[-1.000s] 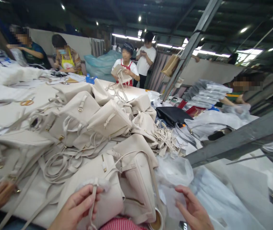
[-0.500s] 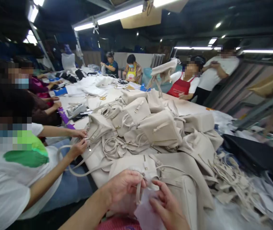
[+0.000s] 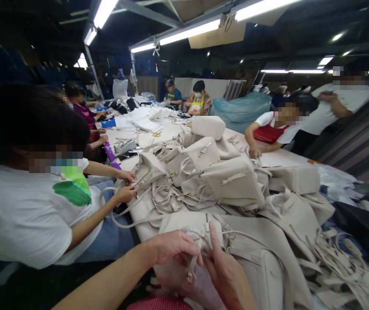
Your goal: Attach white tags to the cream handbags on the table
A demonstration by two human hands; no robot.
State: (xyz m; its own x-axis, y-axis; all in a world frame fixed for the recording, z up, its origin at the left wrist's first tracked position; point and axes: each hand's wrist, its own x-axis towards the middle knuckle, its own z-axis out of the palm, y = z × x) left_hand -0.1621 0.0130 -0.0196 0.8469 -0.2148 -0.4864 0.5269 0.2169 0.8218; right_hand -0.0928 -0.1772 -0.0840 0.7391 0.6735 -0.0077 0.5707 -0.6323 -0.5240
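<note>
Coming down from midair, a bag is sitting atop the pile. Left of the pile, a seated co-worker's hands are holding a strap. At its near edge, the left hand is gripping a cream bag by its small strap, and the right hand is clasping it too. Rightward, an aproned co-worker's hand is resting on the tabletop.

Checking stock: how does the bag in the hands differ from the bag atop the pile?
The near bag is held by the left hand and right hand; the top bag rests untouched on the pile. Its strap is pinched; the top bag shows none. Both are cream.
</note>
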